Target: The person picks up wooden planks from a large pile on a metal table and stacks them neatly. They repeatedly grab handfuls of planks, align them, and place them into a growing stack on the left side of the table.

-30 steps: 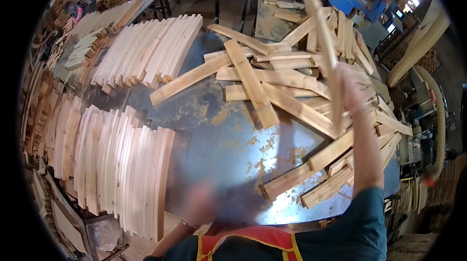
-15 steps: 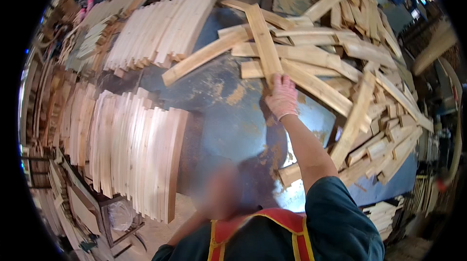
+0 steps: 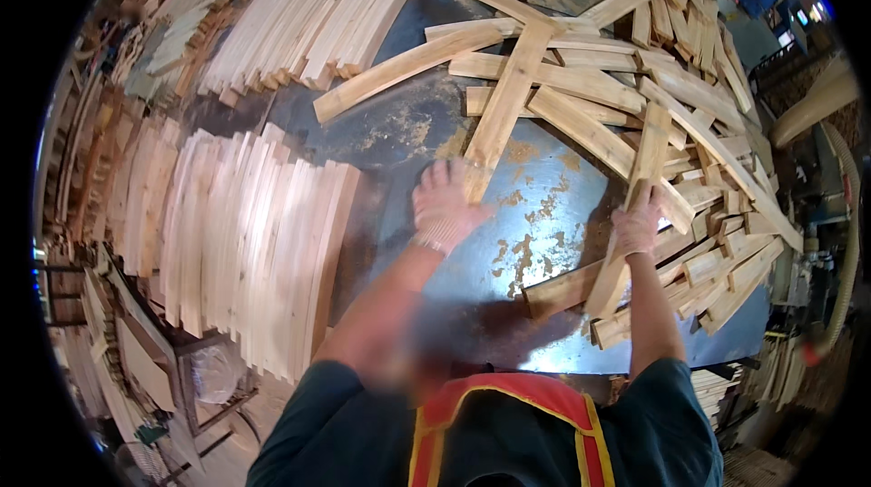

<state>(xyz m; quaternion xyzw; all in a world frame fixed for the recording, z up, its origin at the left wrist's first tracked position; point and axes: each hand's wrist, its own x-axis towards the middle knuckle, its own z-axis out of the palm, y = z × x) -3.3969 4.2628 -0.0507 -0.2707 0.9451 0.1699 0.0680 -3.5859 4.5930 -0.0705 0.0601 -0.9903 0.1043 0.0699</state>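
My left hand (image 3: pixel 445 207), in a pale glove, is open at the near end of a long wooden board (image 3: pixel 515 92). Its fingers are spread beside the board's left edge, with the thumb near the end. That board lies slantwise, its far end resting across other boards. Farther right, my gloved right hand (image 3: pixel 639 220) is closed round a second wooden board (image 3: pixel 649 156), which leans over the loose pile. Beneath its near end lies another short board (image 3: pixel 567 289).
A dark metal tabletop (image 3: pixel 426 265) with sawdust patches spreads before me. Neat rows of pale boards stand at the left, one near (image 3: pixel 254 251) and one far (image 3: pixel 313 24). A jumbled heap of boards (image 3: pixel 699 97) covers the right side. A ribbed hose (image 3: pixel 851 242) hangs at the far right.
My right hand has left the long board and moved right onto the second board. My left hand has come up to the long board's near end, which has swung left.
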